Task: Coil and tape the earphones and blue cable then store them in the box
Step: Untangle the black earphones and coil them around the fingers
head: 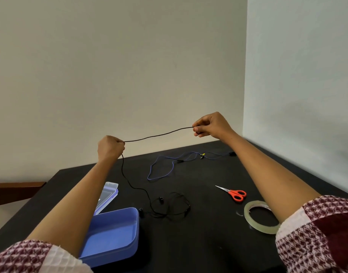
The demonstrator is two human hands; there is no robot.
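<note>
While both hands are lifted above the black table (208, 243), a length of the black earphones (159, 134) runs almost taut between them. Left of the box (110, 231), beyond the table's edge, a brown wooden piece (17, 190) shows against the wall. The box itself is blue and open, with the left forearm crossing over its near left corner. A clear lid (108, 196) lies just behind the box; whether the two touch I cannot tell.

Above and behind the box, the left hand (110, 147) is curled into a fist around the earphone cord. The cord leaves the fist toward the right and also drops from under it down to the table. The remainder of the earphones lies in a loose tangle just right of the box, one earbud close to the box's far right corner.

Farther back and right of the box, the blue cable (161, 170) sprawls in open loops, apart from the earphones. Well right of the box lie orange-handled scissors (235, 194), blades closed. High and right of the box, the right hand (210, 125) pinches the cord between thumb and fingertips, the other fingers curled in. Farthest right of the box, a clear tape roll (261, 227) lies flat, partly under the right forearm.
</note>
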